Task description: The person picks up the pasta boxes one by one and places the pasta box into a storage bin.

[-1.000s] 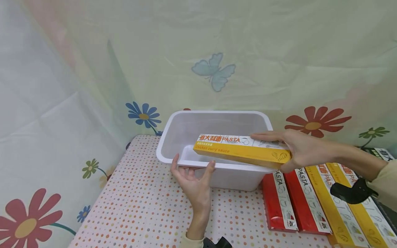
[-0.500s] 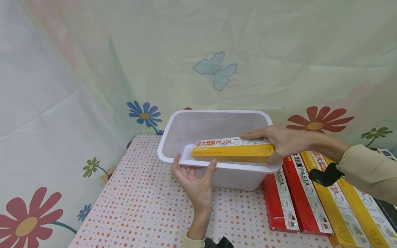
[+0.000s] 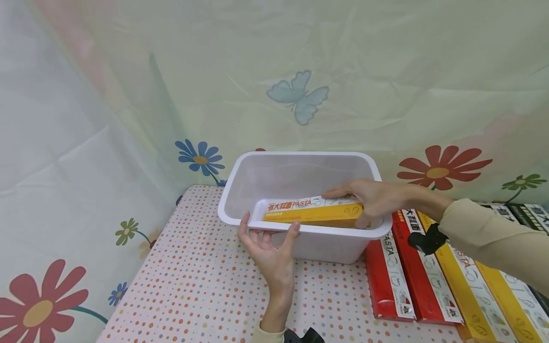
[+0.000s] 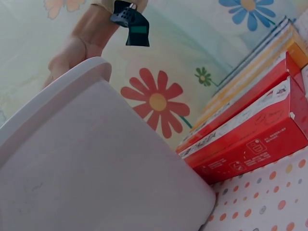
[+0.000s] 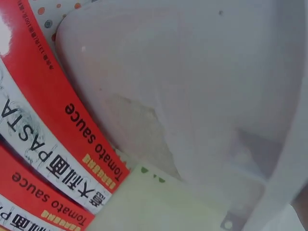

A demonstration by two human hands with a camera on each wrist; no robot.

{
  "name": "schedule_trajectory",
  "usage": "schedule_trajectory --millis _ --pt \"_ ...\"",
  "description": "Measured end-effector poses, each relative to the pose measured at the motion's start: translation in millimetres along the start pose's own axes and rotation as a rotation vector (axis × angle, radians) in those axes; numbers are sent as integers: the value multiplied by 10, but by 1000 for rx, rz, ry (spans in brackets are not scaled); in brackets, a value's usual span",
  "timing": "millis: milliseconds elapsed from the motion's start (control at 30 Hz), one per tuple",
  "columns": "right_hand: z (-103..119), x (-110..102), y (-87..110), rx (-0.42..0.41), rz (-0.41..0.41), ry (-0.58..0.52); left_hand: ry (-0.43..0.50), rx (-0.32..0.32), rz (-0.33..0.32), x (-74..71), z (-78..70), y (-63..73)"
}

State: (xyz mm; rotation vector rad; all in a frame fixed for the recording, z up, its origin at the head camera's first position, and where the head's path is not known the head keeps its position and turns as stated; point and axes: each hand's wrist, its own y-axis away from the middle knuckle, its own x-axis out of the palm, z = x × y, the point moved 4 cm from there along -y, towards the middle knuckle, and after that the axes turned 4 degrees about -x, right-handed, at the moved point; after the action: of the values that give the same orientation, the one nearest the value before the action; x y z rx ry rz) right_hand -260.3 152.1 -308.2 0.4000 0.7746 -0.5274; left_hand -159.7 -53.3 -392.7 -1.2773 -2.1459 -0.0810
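Likely placing: mid-frame, right hand [image 3: 376, 197] grips curry-sauce pasta box [image 3: 315, 214] inside white tub [image 3: 328, 248], left hand [image 3: 270, 255] grips tub; next should be release.

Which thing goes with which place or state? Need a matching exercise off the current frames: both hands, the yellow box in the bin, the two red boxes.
Column 1
1. left hand
2. right hand
3. yellow box
4. red boxes

Column 2
A. lying side by side on the dotted cloth
B. inside the white bin, white strip showing on top
C. at the bin's near rim
D. gripping one end of a box

Right pairs: 1-C, 2-D, 3-B, 4-A
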Motion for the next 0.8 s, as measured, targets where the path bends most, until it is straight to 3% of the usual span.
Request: schedule_trajectory --millis 800 --pt "-35 157 -323 -60 25 -29 13 5 7 -3 16 9"
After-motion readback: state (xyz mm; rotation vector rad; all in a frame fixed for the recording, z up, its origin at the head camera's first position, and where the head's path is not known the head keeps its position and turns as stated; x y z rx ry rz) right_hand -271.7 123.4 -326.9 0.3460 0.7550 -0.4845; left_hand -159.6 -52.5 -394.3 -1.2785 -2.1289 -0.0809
